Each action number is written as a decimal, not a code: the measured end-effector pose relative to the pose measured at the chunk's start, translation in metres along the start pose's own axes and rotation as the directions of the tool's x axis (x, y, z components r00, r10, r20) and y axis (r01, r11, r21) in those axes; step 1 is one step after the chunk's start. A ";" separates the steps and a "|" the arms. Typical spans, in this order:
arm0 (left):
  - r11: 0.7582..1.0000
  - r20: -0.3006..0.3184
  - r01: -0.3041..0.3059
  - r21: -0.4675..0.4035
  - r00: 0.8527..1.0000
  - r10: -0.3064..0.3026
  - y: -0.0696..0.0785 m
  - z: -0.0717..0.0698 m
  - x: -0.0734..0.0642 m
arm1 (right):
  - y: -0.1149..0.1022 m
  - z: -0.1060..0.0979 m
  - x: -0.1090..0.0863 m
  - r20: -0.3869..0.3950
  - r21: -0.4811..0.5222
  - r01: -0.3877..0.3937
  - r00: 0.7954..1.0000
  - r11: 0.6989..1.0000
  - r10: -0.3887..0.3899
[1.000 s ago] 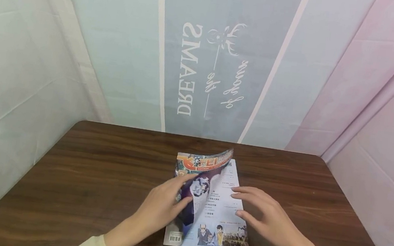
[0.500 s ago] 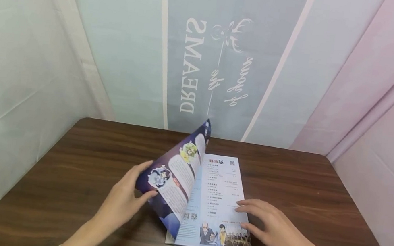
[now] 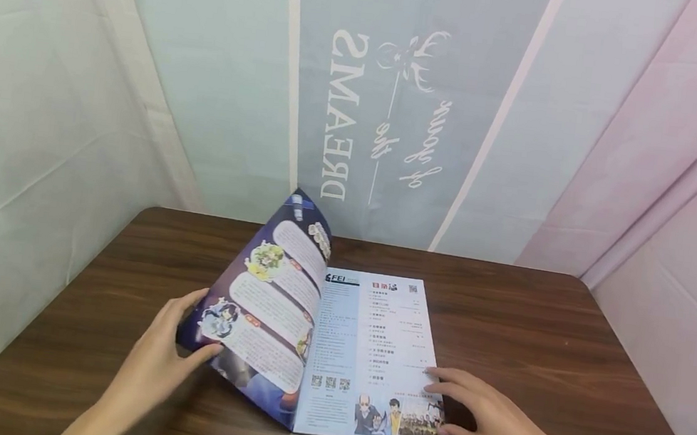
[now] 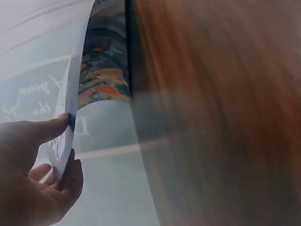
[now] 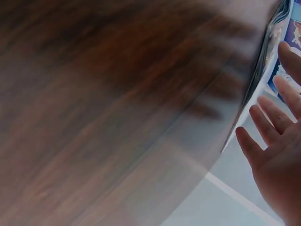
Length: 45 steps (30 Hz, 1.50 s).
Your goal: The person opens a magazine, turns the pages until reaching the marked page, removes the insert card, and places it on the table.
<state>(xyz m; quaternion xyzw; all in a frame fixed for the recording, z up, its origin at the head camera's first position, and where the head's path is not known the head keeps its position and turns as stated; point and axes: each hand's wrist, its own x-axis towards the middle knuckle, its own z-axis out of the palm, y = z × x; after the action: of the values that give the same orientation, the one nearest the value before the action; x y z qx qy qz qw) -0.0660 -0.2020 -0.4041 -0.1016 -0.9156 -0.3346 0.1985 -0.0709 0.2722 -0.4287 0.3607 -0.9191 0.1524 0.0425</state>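
A magazine lies open on the dark wooden table, showing a contents page with small pictures along its lower edge. Its front cover, purple-blue inside with white text bubbles, stands raised and tilted to the left. My left hand pinches the cover's outer edge between thumb and fingers; the left wrist view shows the thumb on one side and the fingers on the other. At the right edge of the contents page, my right hand rests with its fingers extended. In the right wrist view those fingers are spread beside the magazine's edge.
The brown wooden table spreads out on both sides of the magazine. Behind it hangs a blue-grey curtain with mirrored lettering and a deer head. Pale fabric walls stand left and right.
My left hand has moved left, swinging the cover up and over from the contents page. My right hand has shifted slightly down and right along the page's edge.
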 end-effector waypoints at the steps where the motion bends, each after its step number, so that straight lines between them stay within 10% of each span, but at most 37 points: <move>1: 1.000 0.007 0.009 0.010 1.000 -0.009 -0.004 -0.003 -0.001 | 0.001 0.000 -0.001 0.016 0.006 -0.009 1.000 1.000 0.008; 18: 0.991 0.230 0.051 0.121 0.970 -0.078 -0.053 -0.026 -0.019 | 0.007 0.003 -0.006 0.053 0.020 -0.023 0.998 1.000 0.022; 25: 0.984 0.322 0.089 0.156 0.937 -0.136 -0.061 -0.022 -0.024 | 0.005 0.002 -0.004 0.091 0.035 -0.019 0.996 0.999 0.016; 30: 0.981 0.390 0.105 0.164 0.907 -0.162 -0.065 -0.023 -0.026 | 0.005 0.001 -0.001 0.125 0.051 -0.035 0.992 0.998 0.028; 45: 0.959 0.401 0.109 0.260 0.892 -0.210 -0.051 -0.026 -0.024 | 0.001 -0.010 0.010 -0.003 -0.019 -0.027 1.000 0.999 0.027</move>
<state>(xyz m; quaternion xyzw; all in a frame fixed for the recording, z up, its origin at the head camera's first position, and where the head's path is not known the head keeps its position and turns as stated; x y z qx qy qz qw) -0.0529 -0.2588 -0.4250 -0.0721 -0.9745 -0.2112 -0.0235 -0.0797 0.2696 -0.4172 0.3478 -0.9252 0.1447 0.0453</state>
